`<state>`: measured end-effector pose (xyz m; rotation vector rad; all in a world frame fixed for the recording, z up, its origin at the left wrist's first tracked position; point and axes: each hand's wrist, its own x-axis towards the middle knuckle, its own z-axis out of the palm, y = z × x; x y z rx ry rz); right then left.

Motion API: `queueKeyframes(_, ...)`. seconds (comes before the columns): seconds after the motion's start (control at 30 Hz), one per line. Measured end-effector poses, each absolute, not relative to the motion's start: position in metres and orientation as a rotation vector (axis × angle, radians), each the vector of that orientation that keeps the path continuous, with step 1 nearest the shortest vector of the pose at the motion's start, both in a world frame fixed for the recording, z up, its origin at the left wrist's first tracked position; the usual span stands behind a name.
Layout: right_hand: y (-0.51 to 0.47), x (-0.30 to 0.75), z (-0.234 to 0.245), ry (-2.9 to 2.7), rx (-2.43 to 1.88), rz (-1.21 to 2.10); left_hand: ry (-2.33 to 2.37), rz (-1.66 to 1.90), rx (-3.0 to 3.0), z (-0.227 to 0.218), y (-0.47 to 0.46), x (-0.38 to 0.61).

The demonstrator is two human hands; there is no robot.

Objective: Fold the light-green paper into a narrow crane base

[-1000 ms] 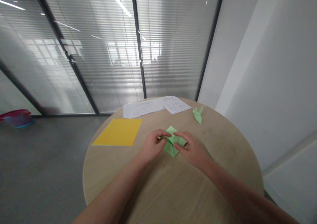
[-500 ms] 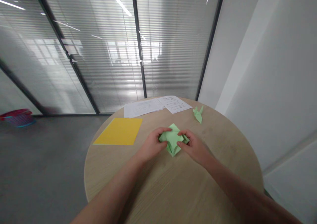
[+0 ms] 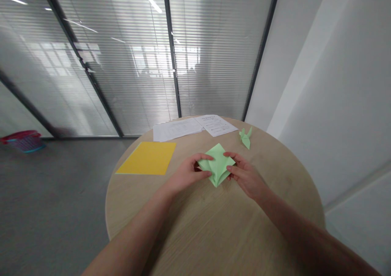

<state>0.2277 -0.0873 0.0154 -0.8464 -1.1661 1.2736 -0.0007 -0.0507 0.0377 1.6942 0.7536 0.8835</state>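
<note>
A light green sheet of origami paper point(image 3: 218, 161), folded into a diamond with creases towards its near point, is held between both hands over the table. My left hand point(image 3: 193, 169) grips its left corner, fingers on top and thumb along the lower left edge. On the opposite corner, my right hand point(image 3: 244, 173) pinches the paper with its thumb and fingers. Some fingertips are hidden under the paper. Beyond my right hand, a finished-looking green paper crane point(image 3: 245, 138) stands on the table.
The round wooden table point(image 3: 238, 227) carries yellow paper point(image 3: 149, 158) at the left. Printed white sheets point(image 3: 180, 129) lie along its far edge. A red and blue basket point(image 3: 24, 141) is on the floor at far left. Glass panels with blinds rise behind the table, and a white wall is at right.
The green paper has gone from a bunched, partly raised shape to a flatter, wider diamond. Both hands have shifted slightly, the right one outward to the corner. The view has tilted down a little.
</note>
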Motion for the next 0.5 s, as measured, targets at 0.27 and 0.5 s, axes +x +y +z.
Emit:
queueKeyframes(0.27, -0.0880, 0.2280, 0.0169, -1.123, -0.807, 1.324, 0.710, 0.863, 1.649, 0.0394, -0.0507, -0.0016)
queueKeyframes(0.5, -0.0869, 0.2283, 0.0198, -1.033, -0.774, 1.398, 0.730, 0.897, 1.678, 0.0393, -0.0490, -0.0030)
